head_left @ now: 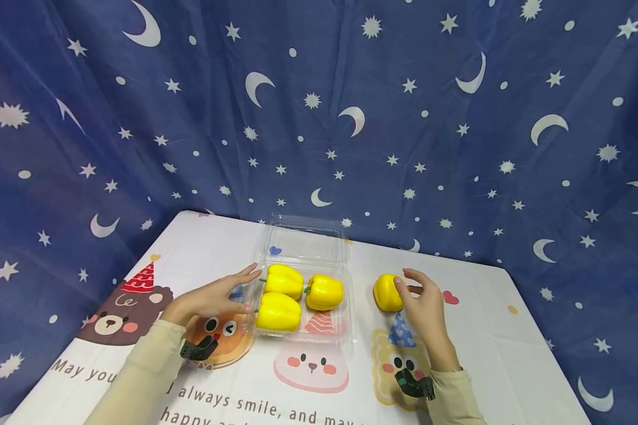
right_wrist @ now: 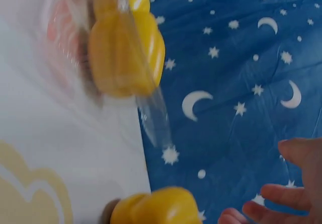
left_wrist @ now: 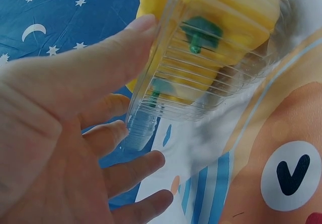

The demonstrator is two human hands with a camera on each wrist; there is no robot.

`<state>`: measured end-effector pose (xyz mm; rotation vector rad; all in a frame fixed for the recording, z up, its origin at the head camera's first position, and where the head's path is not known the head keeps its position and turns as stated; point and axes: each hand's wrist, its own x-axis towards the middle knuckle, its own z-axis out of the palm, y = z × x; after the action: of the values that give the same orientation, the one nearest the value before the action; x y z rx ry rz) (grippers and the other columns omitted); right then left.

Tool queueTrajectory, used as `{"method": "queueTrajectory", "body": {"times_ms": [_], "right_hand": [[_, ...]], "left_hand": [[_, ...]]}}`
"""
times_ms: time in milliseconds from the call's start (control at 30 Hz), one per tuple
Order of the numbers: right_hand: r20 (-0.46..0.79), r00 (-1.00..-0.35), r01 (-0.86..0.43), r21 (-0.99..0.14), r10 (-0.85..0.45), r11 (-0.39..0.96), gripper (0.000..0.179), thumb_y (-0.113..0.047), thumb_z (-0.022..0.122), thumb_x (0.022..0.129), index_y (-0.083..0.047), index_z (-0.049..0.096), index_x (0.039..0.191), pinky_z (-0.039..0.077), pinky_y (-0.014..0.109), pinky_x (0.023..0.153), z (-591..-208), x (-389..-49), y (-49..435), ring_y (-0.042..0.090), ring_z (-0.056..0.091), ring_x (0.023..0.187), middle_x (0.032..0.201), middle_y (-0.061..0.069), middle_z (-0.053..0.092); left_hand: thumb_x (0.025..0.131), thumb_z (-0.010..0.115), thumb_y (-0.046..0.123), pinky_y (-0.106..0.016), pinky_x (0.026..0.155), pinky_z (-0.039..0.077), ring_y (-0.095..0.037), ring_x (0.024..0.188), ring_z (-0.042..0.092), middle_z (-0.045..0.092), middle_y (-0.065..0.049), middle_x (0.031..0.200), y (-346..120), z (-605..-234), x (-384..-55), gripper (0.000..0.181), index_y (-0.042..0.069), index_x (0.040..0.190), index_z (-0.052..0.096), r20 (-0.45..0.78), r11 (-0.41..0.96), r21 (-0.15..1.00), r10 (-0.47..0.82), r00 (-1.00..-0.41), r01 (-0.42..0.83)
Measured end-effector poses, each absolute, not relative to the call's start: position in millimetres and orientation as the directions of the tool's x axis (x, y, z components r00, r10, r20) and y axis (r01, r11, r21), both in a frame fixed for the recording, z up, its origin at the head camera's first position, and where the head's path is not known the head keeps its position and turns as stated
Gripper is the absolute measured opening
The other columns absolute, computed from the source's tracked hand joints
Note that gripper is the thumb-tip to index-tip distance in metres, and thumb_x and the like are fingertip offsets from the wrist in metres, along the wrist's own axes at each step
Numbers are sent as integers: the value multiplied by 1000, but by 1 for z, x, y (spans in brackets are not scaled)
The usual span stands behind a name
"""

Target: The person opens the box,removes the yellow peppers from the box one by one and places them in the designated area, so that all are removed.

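From my head feed I count four yellow peppers (head_left: 279, 313), one container (head_left: 306, 245), one left hand (head_left: 212, 298), one right hand (head_left: 426, 308), one tablecloth (head_left: 484, 313), one curtain (head_left: 388, 59).

1. Head: above the clear container's (head_left: 324, 327) near side, facing forward and down, farthest off.
2. Left wrist: rolled sideways, very close to the container's left wall, facing it.
3. Right wrist: rolled sideways, from the container's right, less near.
4. Head and right wrist share the lone yellow pepper (head_left: 387, 293) right of the container.
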<state>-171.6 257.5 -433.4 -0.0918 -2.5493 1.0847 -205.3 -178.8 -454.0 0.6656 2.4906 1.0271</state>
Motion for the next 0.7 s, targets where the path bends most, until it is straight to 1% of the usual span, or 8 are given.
{"method": "queueTrajectory", "body": {"times_ms": [167, 333, 400, 500, 600, 700], "right_hand": [[307, -945, -172, -755, 110, 633, 35, -21, 69, 97, -4, 67, 127, 62, 42, 88, -430, -167, 244, 36, 72, 104, 129, 20, 68], [313, -950, -240, -772, 23, 588, 36, -17, 70, 95, -5, 66, 128, 60, 36, 91, -430, -163, 232, 31, 72, 107, 129, 16, 69], [321, -947, -268, -771, -12, 578, 37, -17, 71, 95, -5, 65, 129, 60, 37, 91, -431, -162, 228, 30, 71, 107, 129, 15, 69], [337, -939, -314, -762, -67, 566, 40, -16, 71, 94, -5, 63, 132, 60, 45, 93, -433, -160, 223, 30, 70, 107, 128, 17, 68], [340, -933, -346, -752, -120, 562, 43, -16, 72, 94, -6, 61, 135, 57, 53, 96, -435, -158, 218, 33, 68, 110, 130, 18, 66], [323, -933, -354, -746, -159, 563, 47, -18, 72, 94, -10, 59, 138, 55, 56, 98, -437, -156, 213, 33, 66, 116, 134, 17, 65]], "left_hand": [[91, 75, 27, -72, 119, 21, -50, 154, 16, 10, -18, 171, -179, -454, -205, 85, 9, 160, 29, -148, 619, 731, 554, -819, 287], [91, 76, 26, -71, 120, 20, -50, 154, 15, 9, -19, 171, -178, -453, -204, 85, 8, 160, 30, -153, 618, 734, 555, -818, 282], [91, 76, 26, -71, 120, 20, -50, 154, 14, 9, -19, 171, -177, -453, -204, 85, 8, 160, 29, -155, 617, 736, 556, -817, 280], [91, 76, 27, -71, 120, 20, -50, 154, 14, 9, -20, 171, -176, -452, -204, 85, 8, 160, 29, -153, 615, 735, 560, -814, 285], [90, 76, 29, -71, 120, 21, -50, 154, 14, 9, -20, 171, -177, -452, -204, 86, 9, 160, 29, -153, 619, 731, 560, -814, 289], [90, 76, 29, -70, 120, 20, -48, 155, 14, 9, -17, 171, -178, -452, -205, 86, 10, 160, 29, -163, 625, 731, 549, -820, 273]]}}
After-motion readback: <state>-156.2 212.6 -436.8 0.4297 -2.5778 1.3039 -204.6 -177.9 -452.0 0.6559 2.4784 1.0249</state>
